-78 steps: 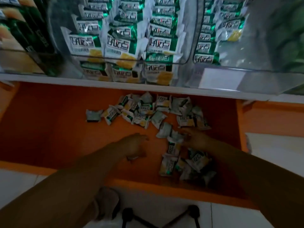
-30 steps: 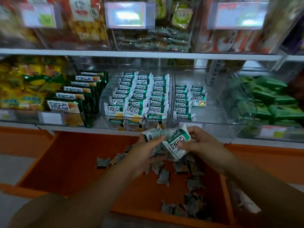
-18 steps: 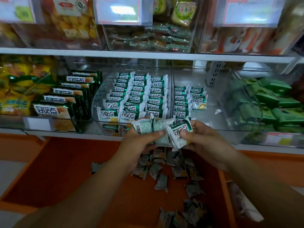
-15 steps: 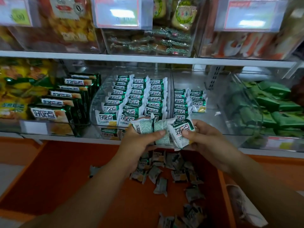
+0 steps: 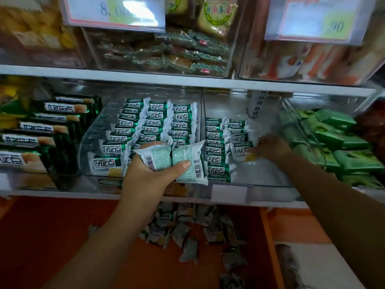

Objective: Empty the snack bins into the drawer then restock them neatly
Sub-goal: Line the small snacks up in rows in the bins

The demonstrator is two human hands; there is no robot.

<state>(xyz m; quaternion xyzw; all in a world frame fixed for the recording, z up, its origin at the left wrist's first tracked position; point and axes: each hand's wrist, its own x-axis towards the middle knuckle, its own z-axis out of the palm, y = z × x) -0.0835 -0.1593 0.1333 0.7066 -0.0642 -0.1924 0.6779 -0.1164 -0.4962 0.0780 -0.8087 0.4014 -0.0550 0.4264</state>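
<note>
My left hand (image 5: 150, 174) grips two green-and-white snack packets (image 5: 173, 161), back sides up, in front of the clear middle bin (image 5: 93, 132), which holds three neat rows of the same packets. My right hand (image 5: 268, 148) reaches into the right clear bin (image 5: 266, 176) and holds one snack packet (image 5: 241, 151) at the front of that bin's second row; the hand is blurred. Below the shelf, the open orange drawer (image 5: 52, 236) holds several loose packets (image 5: 187, 230) in a heap.
Dark green snack boxes (image 5: 41, 130) fill the bin to the left, plain green packets (image 5: 337, 142) the bin to the right. An upper shelf carries more bins with price tags (image 5: 112, 11). A white shelf edge (image 5: 145, 195) runs above the drawer.
My right hand left the bundle and moved right into the right bin with one packet. My left hand keeps two packets. The view has tilted up and closer to the shelf.
</note>
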